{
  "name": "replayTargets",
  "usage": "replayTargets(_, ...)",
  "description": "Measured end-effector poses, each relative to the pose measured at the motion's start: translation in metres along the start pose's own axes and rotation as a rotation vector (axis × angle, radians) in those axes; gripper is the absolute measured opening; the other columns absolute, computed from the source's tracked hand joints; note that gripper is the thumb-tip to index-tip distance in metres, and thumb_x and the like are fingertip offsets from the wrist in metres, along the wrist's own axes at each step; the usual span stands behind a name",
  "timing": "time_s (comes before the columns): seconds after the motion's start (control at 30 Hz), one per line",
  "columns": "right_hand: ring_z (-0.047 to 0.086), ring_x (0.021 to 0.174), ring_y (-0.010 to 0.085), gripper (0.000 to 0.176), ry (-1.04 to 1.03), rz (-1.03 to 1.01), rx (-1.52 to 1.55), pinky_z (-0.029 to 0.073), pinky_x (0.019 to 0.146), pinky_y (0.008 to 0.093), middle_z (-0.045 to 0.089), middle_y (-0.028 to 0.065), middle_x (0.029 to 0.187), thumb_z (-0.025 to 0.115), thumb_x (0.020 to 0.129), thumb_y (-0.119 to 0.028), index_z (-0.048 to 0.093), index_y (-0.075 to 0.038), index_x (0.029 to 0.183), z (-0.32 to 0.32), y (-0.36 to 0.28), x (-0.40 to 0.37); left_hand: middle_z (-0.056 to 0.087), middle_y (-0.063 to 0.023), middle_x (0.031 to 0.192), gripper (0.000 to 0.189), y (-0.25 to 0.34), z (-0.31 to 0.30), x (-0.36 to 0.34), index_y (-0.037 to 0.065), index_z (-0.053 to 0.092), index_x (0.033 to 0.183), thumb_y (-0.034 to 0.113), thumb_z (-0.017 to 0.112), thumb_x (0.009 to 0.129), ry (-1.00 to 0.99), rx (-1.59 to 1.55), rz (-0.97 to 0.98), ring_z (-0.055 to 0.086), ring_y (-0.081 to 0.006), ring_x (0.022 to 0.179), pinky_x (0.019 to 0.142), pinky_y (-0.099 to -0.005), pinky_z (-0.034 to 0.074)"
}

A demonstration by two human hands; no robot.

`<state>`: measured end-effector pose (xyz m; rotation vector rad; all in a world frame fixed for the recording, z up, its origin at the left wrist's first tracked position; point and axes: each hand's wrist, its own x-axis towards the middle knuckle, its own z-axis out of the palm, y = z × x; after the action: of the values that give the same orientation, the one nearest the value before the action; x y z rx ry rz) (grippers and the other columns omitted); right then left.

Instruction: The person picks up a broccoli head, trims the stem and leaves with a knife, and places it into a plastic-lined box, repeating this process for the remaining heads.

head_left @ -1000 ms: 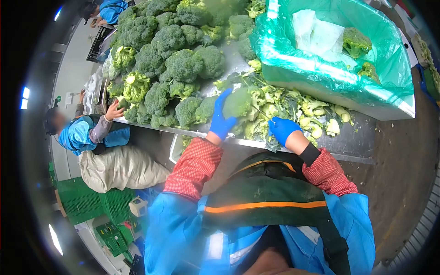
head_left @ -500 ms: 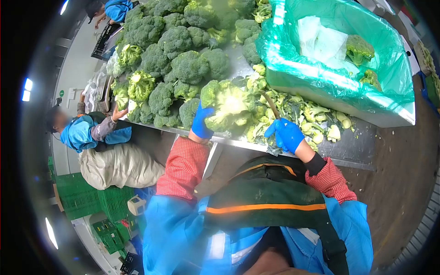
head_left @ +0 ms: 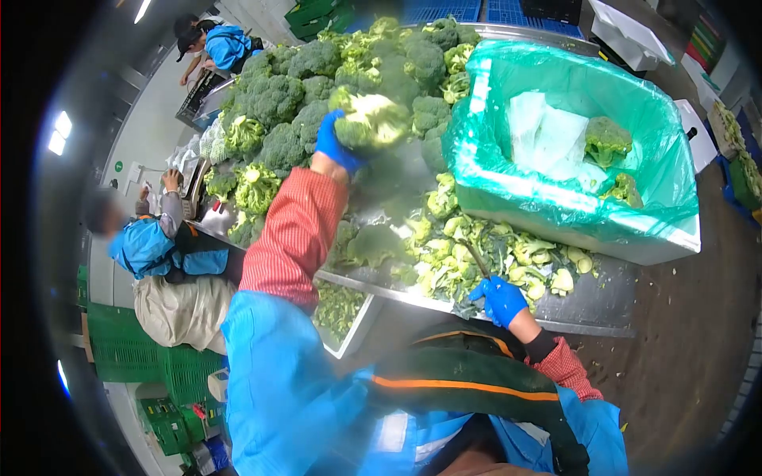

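Note:
My left hand (head_left: 336, 144), in a blue glove, is reached out over the metal table with its fingers closed round a broccoli head (head_left: 371, 120). The pale cut side of that head faces right, and part of it is blurred. My right hand (head_left: 502, 301), also blue-gloved, grips a knife (head_left: 479, 261) low over the table's front edge. Its blade points up and to the left, above a heap of trimmed broccoli leaves and stem pieces (head_left: 452, 258). Beyond my left hand lies a large pile of broccoli heads (head_left: 270, 99).
A white box with a green plastic liner (head_left: 548, 186) stands on the right of the metal table (head_left: 591, 305), holding white sheets and broccoli. A crate of green trimmings (head_left: 340, 311) sits below the front edge. One co-worker (head_left: 147, 238) is at the left; others are at the far left.
My left hand has moved forward, away from me, carrying the broccoli head from near the table edge toward the pile. My right hand stays near the edge with the knife.

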<state>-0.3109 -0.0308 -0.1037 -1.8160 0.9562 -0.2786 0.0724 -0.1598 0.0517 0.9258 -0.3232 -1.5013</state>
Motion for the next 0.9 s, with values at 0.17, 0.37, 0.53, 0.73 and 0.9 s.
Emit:
replayTargets(0.17, 0.052, 0.052, 0.0158, 0.028, 0.090, -0.058, 0.159, 0.043, 0.049, 0.0294, 0.056, 0.0048, 0.065, 0.044, 0.095, -0.027, 0.067, -0.010, 0.091, 0.000, 0.012, -0.011, 0.023, -0.0171, 0.148, 0.082, 0.040, 0.036, 0.048, 0.019, 0.025, 0.143, 0.057, 0.060, 0.079, 0.208, -0.064, 0.302, 0.034, -0.0442, 0.130, 0.099, -0.0690, 0.032)
replayTargets(0.37, 0.050, 0.050, 0.0126, 0.034, 0.120, 0.085, 0.317, 0.043, 0.053, 0.0273, 0.060, 0.0043, 0.067, 0.042, 0.097, -0.032, 0.067, -0.010, 0.093, -0.007, 0.022, -0.018, 0.027, -0.0198, 0.148, 0.082, 0.023, 0.058, 0.077, 0.018, 0.020, 0.147, 0.048, 0.063, 0.084, 0.252, 0.089, 0.486, 0.037, -0.0417, 0.130, 0.099, -0.0571, 0.041)
replayTargets(0.53, 0.061, 0.064, 0.0208, 0.033, 0.168, -0.065, 0.109, 0.048, 0.064, 0.0319, 0.065, 0.0097, 0.078, 0.044, 0.097, -0.032, 0.067, -0.009, 0.094, -0.026, 0.026, -0.031, 0.059, -0.0130, 0.121, 0.047, -0.050, 0.139, 0.070, 0.006, 0.049, 0.131, 0.032, 0.056, 0.093, -0.127, 0.524, 0.360, 0.057, -0.0243, 0.111, 0.092, -0.0363, 0.048)
replayTargets(0.73, 0.063, 0.091, 0.0301, 0.027, 0.112, -0.015, -0.059, 0.051, 0.076, 0.0395, 0.066, 0.0110, 0.099, 0.053, 0.093, -0.029, 0.063, -0.009, 0.108, -0.067, 0.027, -0.052, 0.060, -0.0106, 0.119, 0.056, -0.165, 0.237, 0.107, 0.005, 0.048, 0.133, 0.022, 0.069, 0.084, -0.745, 0.974, 0.276, 0.056, -0.0183, 0.112, 0.095, -0.0338, 0.045)
replayTargets(0.9, 0.062, 0.075, 0.0338, 0.023, 0.283, -0.068, -0.120, 0.049, 0.067, 0.0415, 0.064, 0.0153, 0.084, 0.051, 0.093, -0.029, 0.062, -0.009, 0.100, -0.093, 0.048, -0.074, 0.041, -0.0244, 0.136, 0.104, -0.261, 0.297, 0.173, 0.014, 0.025, 0.146, 0.046, 0.081, 0.064, -0.772, 1.543, 0.608, 0.044, -0.0383, 0.125, 0.102, -0.0443, 0.040)
